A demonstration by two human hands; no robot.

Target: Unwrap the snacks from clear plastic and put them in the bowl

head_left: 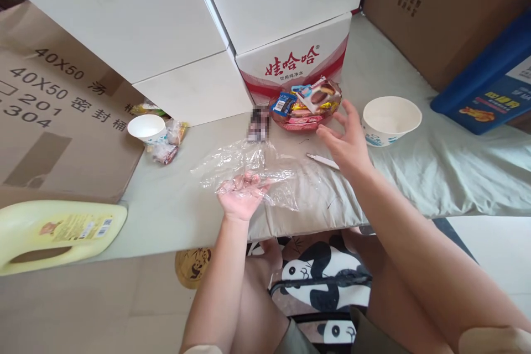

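Note:
My left hand point(243, 199) is palm up with its fingers curled, holding a crumpled clear plastic bag point(282, 185) that spreads around and over the fingers. My right hand point(346, 141) is open, thumb and fingers apart, at the right edge of a reddish see-through tray point(294, 121). Wrapped snacks point(319, 95) in blue, yellow and brown packets fill the tray. Whether the right fingertips touch it, I cannot tell. Under the right hand lies a slim white pen-like tool point(322, 160). A white paper bowl point(392, 116) stands just right of that hand.
At the left, a smaller paper cup point(147, 128) stands beside small snack packets point(176, 133). White cartons point(290, 58) back the cloth-covered surface point(166, 193). Brown boxes point(62, 105) flank it. A yellow jug point(62, 232) sits front left, a blue container point(489, 83) at the right.

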